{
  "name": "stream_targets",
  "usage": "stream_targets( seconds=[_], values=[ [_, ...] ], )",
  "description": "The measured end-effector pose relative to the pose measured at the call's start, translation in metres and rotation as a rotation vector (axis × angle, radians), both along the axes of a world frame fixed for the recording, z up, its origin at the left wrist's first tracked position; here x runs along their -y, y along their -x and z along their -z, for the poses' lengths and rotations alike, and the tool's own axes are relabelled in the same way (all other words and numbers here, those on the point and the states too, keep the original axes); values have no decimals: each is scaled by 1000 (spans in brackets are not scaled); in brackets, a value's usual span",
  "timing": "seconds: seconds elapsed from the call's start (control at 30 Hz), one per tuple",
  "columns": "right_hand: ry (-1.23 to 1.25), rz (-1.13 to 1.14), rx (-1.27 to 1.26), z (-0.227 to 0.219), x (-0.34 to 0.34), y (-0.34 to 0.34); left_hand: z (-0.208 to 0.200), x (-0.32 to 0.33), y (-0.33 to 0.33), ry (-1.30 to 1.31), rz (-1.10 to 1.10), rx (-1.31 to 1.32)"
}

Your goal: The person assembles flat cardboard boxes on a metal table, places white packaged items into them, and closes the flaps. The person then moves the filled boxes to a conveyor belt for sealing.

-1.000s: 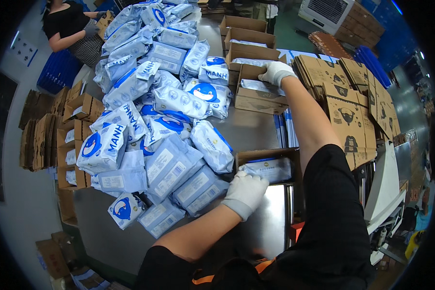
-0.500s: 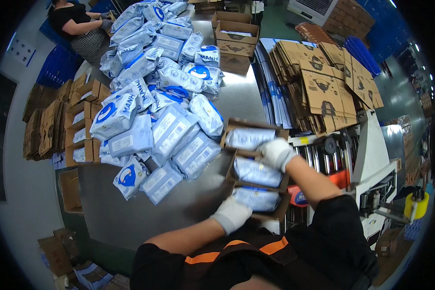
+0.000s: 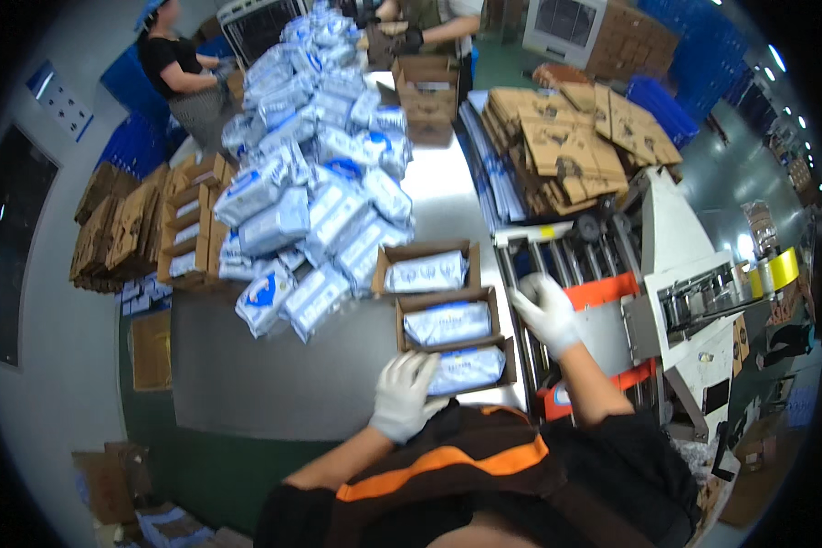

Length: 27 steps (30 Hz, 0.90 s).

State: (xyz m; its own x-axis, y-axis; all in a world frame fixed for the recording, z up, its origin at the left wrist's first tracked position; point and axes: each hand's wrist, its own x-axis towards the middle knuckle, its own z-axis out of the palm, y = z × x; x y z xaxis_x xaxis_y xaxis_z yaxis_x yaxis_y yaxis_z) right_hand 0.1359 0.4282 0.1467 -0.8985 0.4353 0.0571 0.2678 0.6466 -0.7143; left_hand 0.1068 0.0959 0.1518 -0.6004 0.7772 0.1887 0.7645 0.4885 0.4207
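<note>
Three open brown cardboard cartons stand in a row before me, each with a white-and-blue soft packet lying in it: the far carton, the middle carton and the near carton. My left hand, in a white glove, grips the left end of the near carton, its fingers over the edge beside the packet. Just right of the middle carton, my gloved right hand is open above the rollers, fingers apart and holding nothing. The far carton sits a little left of the other two.
A big heap of white-and-blue packets covers the table's far left. Roller conveyor and a white taping machine stand at right, flattened cartons behind. More filled cartons line the left edge. Two people work at the far end.
My right hand has left the cartons and moved right over the rollers. My left hand stays by the near carton. The far carton is now offset left of the others. My view has shifted.
</note>
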Motion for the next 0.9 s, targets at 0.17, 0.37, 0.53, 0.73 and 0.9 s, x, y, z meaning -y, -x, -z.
stream_targets(
  seconds=[0.17, 0.37, 0.53, 0.73, 0.9],
  values=[
    [98, -561, 312, 62, 45, -87, 33, 12, -17, 22, -9, 343],
    [-51, -391, 406, 60, 68, -39, 39, -31, 10, 168, 48, 366],
    [-585, -333, -77, 27, 105, -44, 66, -29, 11, -37, -647, 800],
    [-462, -313, 140, 67, 114, -146, 103, -61, -11, -122, -475, 1234],
    [-427, -105, 176, 76, 60, -165, 127, -128, -32, -125, -367, 1226]
  ],
)
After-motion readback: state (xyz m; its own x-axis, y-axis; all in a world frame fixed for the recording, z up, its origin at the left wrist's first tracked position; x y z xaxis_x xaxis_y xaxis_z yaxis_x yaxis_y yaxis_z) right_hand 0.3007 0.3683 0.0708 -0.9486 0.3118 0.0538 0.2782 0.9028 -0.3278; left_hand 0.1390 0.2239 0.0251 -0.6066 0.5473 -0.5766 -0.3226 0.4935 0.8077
